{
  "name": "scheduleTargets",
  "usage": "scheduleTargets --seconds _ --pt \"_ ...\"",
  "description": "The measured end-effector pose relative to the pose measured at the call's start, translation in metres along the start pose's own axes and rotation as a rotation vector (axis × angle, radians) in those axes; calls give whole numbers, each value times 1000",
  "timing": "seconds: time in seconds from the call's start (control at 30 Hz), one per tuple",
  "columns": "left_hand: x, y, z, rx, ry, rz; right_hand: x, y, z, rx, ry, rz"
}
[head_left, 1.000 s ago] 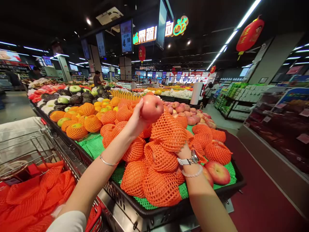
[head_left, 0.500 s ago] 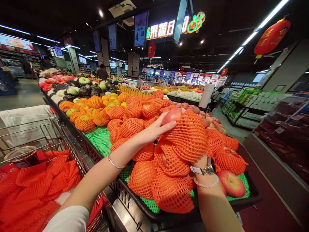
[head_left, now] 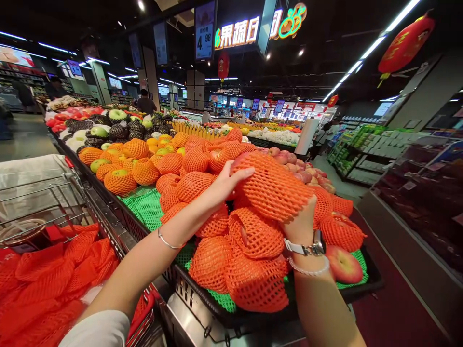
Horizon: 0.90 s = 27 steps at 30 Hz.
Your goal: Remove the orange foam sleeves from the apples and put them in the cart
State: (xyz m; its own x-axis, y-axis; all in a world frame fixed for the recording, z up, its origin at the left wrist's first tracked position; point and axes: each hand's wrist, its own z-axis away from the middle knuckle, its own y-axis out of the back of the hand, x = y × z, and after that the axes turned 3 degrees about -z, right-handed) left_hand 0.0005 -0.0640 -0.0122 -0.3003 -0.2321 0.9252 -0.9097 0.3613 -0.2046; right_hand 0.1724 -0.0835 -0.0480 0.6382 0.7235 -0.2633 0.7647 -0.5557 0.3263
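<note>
Slipped deeper, the apple lies lengthwise in the net sleeve between the hands: left hand curls its fingers round the bare end, right hand clamps the sleeve underneath.

left hand palm-down, fingers spread; right hand cupped upward, wrist bent

Supermarket, by fruit bins, price sign, likely shelves.
</note>
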Motion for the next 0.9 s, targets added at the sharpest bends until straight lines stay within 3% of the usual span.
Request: scheduleTargets --seconds 0.07,0.13,0.27,0.4,0.57,0.77,0.9 --pt "3 2 -2 4 -25 71 -7 0 -11 134 48 84" --pt "3 3 -4 15 -91 79 -12 1 -15 178 93 159" --pt "0 5 -6 -49 -176 -75 -14 -2 -11 51 86 163" --pt "-1 8 -3 -60 -238 -422 -7 -10 -6 -110 83 104" --pt "2 12 4 -177 -303 -628 -3 -13 -3 -128 163 44" --pt "-2 4 5 -164 -280 -445 -6 -12 -7 -2 246 74" --pt "-5 2 -1 -127 -287 -312 -6 -13 -6 -69 211 92"
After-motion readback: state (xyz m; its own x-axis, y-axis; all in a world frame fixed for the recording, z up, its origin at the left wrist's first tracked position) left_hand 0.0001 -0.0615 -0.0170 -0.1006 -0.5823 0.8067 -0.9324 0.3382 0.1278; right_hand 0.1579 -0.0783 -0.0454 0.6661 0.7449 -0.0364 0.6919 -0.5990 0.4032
